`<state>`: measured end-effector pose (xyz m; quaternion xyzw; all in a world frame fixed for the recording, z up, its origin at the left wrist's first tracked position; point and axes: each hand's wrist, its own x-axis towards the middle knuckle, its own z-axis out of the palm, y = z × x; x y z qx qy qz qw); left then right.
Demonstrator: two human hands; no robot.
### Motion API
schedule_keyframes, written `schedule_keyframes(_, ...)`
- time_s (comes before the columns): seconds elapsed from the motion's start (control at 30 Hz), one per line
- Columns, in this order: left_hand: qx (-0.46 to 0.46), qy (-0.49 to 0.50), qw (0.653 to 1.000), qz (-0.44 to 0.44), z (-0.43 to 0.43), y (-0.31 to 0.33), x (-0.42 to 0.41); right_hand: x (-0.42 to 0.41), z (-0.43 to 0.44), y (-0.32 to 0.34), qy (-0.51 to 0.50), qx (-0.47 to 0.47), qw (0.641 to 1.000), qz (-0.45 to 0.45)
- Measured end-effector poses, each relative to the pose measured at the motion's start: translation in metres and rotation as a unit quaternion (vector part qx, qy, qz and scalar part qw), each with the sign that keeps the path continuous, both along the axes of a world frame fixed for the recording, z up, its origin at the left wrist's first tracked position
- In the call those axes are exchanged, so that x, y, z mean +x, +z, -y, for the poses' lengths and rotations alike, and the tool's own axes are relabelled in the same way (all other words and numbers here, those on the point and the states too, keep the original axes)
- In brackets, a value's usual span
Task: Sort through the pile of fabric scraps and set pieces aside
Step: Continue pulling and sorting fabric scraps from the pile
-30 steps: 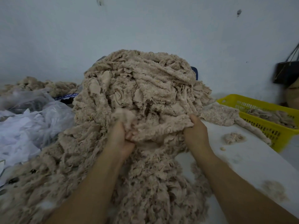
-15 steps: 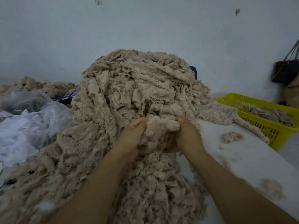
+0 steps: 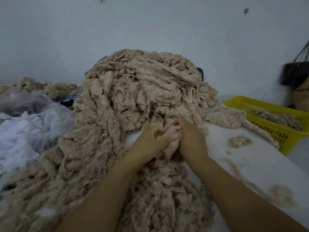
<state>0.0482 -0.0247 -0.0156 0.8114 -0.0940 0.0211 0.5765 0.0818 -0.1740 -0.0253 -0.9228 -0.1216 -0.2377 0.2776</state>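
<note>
Far left there's crumpled clear plastic (image 3: 33, 124), then the pile of fabric scraps (image 3: 142, 91) mid-table, and at its front the left hand (image 3: 150, 143) and right hand (image 3: 190, 141) sit close together, both curled round one fluffy clump (image 3: 172, 136). Probably best to tease it out slowly so the tangle doesn't follow. Count: one big pile, two hands, one loose tuft (image 3: 240, 141) on the table (image 3: 242, 164), one yellow basket (image 3: 267, 126) far right.

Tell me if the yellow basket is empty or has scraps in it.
Not empty: beige scraps lie inside the basket, below its rim. How full overall, cannot tell; its right end is cut off.
</note>
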Motion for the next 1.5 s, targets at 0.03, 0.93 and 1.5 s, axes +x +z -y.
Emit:
schedule_keyframes(0.03, 0.004, -0.025, 1.000, -0.009, 0.001, 0.000, -0.001, -0.001, 0.000, -0.001, 0.003, -0.004, 1.000, 0.001)
schedule_keyframes(0.93, -0.347, 0.004, 0.938, -0.025, -0.014, 0.006, 0.000, -0.007, 0.000, -0.002, 0.201, 0.203, 0.958, 0.005)
schedule_keyframes(1.5, -0.380, 0.118, 0.917, -0.040, -0.006, 0.009, 0.006, 0.000, -0.007, -0.006, 0.147, 0.302, 0.930, -0.149)
